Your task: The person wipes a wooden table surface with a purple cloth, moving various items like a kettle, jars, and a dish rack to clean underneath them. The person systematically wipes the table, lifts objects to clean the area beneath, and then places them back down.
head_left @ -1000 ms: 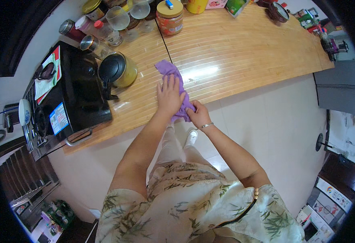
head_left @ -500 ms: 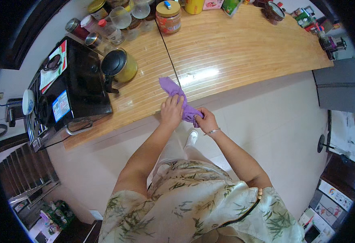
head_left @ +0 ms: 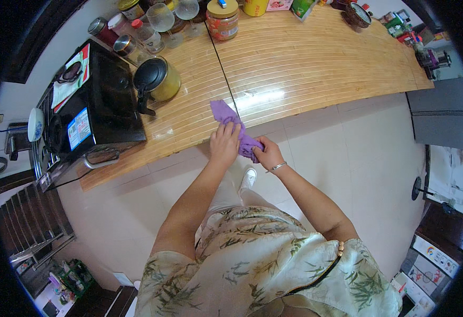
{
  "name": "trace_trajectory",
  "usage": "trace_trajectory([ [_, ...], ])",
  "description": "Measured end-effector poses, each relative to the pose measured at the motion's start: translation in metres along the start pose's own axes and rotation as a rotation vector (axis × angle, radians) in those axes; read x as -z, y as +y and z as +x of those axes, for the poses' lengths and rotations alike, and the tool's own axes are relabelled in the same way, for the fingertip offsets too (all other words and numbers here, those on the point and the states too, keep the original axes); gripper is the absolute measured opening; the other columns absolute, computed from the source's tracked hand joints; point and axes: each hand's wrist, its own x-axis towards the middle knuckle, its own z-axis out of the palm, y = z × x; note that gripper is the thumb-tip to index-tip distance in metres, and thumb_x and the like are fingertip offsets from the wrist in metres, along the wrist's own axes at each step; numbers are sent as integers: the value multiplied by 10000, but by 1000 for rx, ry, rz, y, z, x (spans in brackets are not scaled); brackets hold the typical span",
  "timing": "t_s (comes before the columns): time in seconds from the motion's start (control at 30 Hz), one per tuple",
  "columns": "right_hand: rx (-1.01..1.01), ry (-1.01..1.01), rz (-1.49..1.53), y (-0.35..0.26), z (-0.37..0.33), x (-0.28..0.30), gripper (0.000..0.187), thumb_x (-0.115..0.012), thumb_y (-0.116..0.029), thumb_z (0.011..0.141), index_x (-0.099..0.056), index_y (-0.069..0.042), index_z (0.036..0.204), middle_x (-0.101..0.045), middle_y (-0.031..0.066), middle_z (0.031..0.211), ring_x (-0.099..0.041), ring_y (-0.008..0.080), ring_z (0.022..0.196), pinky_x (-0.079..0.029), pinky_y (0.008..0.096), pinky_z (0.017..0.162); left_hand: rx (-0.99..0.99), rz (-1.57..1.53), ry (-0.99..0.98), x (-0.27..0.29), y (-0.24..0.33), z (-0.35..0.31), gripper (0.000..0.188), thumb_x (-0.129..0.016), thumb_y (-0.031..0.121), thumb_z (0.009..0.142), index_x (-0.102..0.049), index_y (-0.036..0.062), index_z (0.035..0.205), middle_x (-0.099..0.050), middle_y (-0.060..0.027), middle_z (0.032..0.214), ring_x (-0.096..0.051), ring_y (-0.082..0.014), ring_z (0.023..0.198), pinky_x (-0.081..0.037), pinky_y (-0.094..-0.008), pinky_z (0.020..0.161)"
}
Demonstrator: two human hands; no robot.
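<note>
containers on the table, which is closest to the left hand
The black-lidded yellowish pitcher; the jars, bottles and wine glasses all stand farther off.

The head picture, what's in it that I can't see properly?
Head view: part of the crumpled purple cloth is covered by the bare left hand.
Head view: the palm of the bare right hand is hidden by the hand's own back.
Head view: the yellow round container's top is cut off by the upper edge.
Head view: small colourful items, upper right, are too tiny to tell.
</note>
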Motion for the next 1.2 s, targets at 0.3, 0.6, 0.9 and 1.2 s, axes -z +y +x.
trace_trajectory([
  [0.3,-79,-60,-44,-2,-19,-13,186,-611,-49,845,-589,-13,1026,-638,86,765,-613,142,647,-512,294,594,3,14,65,1,0,-2,530,-702,214,760,-566,119,1264,-522,-96,1257,-466,-281,1172,-381,-445,906],
  [0.6,-65,58,10,-5,3,1,188,-611,-83,831,-595,-8,1003,-649,152,770,-642,209,611,-514,355,590,-40,24,32,-5,20,47,522,-669,238,791,-545,151,1291,-525,-88,1268,-462,-272,1179,-353,-450,945],
  [0.9,-71,19,-112,11,-5,-2,189,-620,-87,824,-595,-22,1000,-650,151,776,-643,254,673,-513,361,642,-31,27,1,13,-17,-4,535,-695,233,771,-569,160,1285,-524,-84,1267,-455,-286,1193,-346,-456,950],
  [1.2,173,108,-374,-33,21,4,205,-609,-91,798,-649,-25,988,-665,168,818,-650,308,691,-518,378,663,293,-112,121,20,-20,15,490,-663,308,837,-583,124,1283,-500,-124,1309,-438,-322,1213,-326,-492,985],
])
